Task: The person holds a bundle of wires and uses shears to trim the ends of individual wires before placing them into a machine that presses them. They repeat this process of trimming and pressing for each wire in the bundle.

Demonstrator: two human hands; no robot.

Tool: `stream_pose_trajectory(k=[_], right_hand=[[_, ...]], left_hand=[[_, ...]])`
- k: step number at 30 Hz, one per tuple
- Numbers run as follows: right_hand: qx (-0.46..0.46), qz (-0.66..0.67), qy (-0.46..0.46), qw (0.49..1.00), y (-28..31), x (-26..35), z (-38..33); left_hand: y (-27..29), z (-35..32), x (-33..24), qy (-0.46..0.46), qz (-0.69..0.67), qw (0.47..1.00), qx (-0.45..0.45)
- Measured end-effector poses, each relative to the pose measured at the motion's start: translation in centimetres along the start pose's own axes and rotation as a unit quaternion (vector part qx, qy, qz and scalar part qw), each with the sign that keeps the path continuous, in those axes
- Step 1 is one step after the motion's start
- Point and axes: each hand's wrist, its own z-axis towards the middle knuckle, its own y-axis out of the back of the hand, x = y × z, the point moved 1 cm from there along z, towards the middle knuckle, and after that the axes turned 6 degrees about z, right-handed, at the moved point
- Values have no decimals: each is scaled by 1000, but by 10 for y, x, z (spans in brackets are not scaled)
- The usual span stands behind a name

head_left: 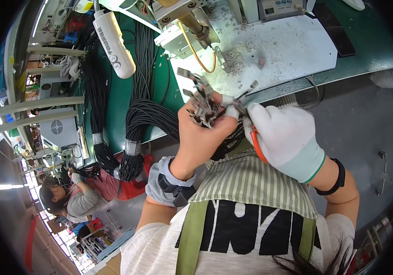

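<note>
My left hand (204, 137) has no full glove, but white covers show on its thumb and a fingertip. It is closed round a bunch of metal cable connectors (202, 104), whose black cables hang down between my hands. One connector (254, 85) sticks out to the right of the bunch. My right hand (288, 135), in a white glove with a light green cuff, is wrapped round an orange-handled hand tool (257, 145). The tool's jaws meet the cable end at my left thumb and are too small to make out, so I cannot tell pliers from cutters.
A bench press (194, 25) stands over a white board (293, 50) strewn with small metal scraps. Thick black cable bundles (148, 114) hang over the green bench at the left. A white cylindrical lamp (114, 46) hangs there too. Another person (79, 197) sits further left.
</note>
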Motion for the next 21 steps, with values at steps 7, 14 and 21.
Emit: stream_pose_trajectory(k=[7, 14, 21], right_hand=[[49, 2, 0, 999, 1, -9, -1], [-24, 30, -2, 999, 4, -14, 2], [29, -49, -1, 998, 2, -8, 2]], left_hand=[[-8, -4, -2, -39, 16, 999, -23], [-5, -2, 5, -32, 46, 998, -1], [-9, 0, 4, -22, 41, 999, 12]])
